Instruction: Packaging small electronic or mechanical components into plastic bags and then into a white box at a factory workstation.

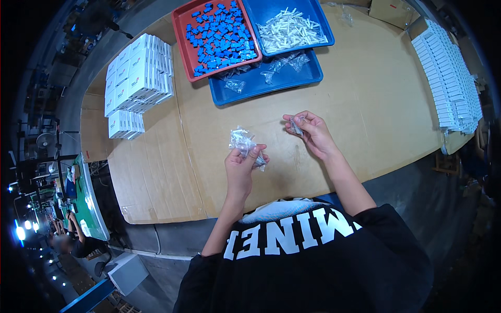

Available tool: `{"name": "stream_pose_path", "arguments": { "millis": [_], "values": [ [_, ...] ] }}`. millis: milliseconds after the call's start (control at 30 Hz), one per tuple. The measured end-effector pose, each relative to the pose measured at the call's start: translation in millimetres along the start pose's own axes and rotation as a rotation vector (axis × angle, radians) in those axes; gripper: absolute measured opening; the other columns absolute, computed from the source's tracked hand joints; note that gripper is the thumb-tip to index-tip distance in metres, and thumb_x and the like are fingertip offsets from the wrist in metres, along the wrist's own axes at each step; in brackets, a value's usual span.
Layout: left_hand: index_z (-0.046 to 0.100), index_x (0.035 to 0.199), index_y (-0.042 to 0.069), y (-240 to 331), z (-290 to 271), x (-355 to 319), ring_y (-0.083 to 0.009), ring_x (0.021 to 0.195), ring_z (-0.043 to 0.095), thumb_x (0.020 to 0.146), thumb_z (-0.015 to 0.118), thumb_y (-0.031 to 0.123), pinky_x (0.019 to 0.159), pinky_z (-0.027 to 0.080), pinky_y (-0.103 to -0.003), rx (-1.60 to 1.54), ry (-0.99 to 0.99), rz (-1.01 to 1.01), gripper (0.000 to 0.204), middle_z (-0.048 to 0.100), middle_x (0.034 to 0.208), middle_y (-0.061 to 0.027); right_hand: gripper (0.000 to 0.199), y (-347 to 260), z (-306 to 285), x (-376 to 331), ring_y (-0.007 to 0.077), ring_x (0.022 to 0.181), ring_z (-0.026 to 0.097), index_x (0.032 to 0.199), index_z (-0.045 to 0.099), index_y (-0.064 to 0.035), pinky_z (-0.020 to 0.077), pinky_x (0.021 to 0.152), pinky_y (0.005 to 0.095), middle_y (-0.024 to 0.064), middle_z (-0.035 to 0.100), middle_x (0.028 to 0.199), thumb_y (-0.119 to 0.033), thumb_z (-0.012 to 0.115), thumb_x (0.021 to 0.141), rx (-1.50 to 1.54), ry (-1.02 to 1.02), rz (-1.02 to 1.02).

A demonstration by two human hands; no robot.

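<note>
My left hand (242, 163) is closed on a bunch of clear plastic bags (241, 138) with small white pieces inside, held above the cardboard-covered table. To its right, my right hand (313, 133) pinches a small clear plastic bag (297, 127) between thumb and fingers; what lies inside it is hard to make out. The two hands are apart. Beyond them lies a lower blue tray (266, 93) holding several clear bags. A red tray (190, 75) full of small blue parts and an upper blue tray (330, 37) of slender white pieces partly cover it.
Stacked white boxes (138, 78) stand on the table (250, 195) at the left. Long rows of white boxes (449, 78) line its right end. A cardboard box (392, 11) sits at the far right. Off to the left, a person (78, 242) is at a green-topped bench (90, 203).
</note>
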State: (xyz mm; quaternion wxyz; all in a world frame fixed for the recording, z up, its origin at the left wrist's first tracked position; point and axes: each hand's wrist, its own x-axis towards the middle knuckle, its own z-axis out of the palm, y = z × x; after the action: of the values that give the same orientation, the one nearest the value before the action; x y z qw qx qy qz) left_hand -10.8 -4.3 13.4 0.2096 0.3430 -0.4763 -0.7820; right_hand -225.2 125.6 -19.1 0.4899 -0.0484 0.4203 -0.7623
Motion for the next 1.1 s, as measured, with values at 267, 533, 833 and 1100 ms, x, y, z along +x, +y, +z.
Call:
{"name": "stream_pose_path", "arguments": {
  "millis": [267, 533, 833, 1100],
  "values": [
    [0.069, 0.126, -0.001, 12.1, 8.7, 0.7, -0.0165, 0.099, 0.070, 0.109, 0.057, 0.024, 0.088, 0.059, -0.032, 0.146, -0.065, 0.109, 0.033, 0.073, 0.121, -0.0143, 0.016, 1.6, -4.2, 2.2, 0.0214, 0.105, 0.072, 0.111, 0.066, -0.0004, 0.0588, 0.097, 0.0362, 0.0197, 0.071, 0.125, -0.014, 0.067, 0.102, -0.034, 0.000, -0.007],
    [0.068, 0.126, -0.002, 3.1, 8.7, 1.0, -0.0108, 0.101, 0.065, 0.112, 0.050, 0.027, 0.090, 0.053, -0.028, -0.054, -0.090, -0.056, 0.036, 0.073, 0.114, -0.0100, 0.024, -4.0, 0.9, 1.4, 0.0209, 0.105, 0.072, 0.120, 0.067, 0.0008, 0.0617, 0.094, 0.0367, 0.0169, 0.072, 0.123, -0.017, 0.061, 0.106, -0.012, 0.015, 0.047],
    [0.068, 0.132, -0.002, 6.1, 8.7, 4.3, -0.0149, 0.106, 0.068, 0.111, 0.052, 0.031, 0.094, 0.053, -0.031, 0.140, -0.074, 0.061, 0.042, 0.071, 0.129, -0.0137, 0.019, -1.6, -4.3, 0.9, 0.0232, 0.109, 0.072, 0.115, 0.066, -0.0014, 0.0620, 0.095, 0.0390, 0.0167, 0.071, 0.123, -0.016, 0.065, 0.104, -0.050, 0.001, 0.005],
    [0.055, 0.140, -0.003, 11.3, 13.4, 5.8, -0.0159, 0.093, 0.065, 0.114, 0.035, 0.044, 0.089, 0.054, -0.033, -0.157, -0.234, -0.063, 0.057, 0.071, 0.111, -0.0123, 0.032, -8.3, -1.5, 1.2, 0.0219, 0.102, 0.073, 0.128, 0.062, -0.0007, 0.0626, 0.092, 0.0376, 0.0175, 0.071, 0.123, -0.025, 0.056, 0.109, -0.042, 0.017, 0.064]
  ]
}}
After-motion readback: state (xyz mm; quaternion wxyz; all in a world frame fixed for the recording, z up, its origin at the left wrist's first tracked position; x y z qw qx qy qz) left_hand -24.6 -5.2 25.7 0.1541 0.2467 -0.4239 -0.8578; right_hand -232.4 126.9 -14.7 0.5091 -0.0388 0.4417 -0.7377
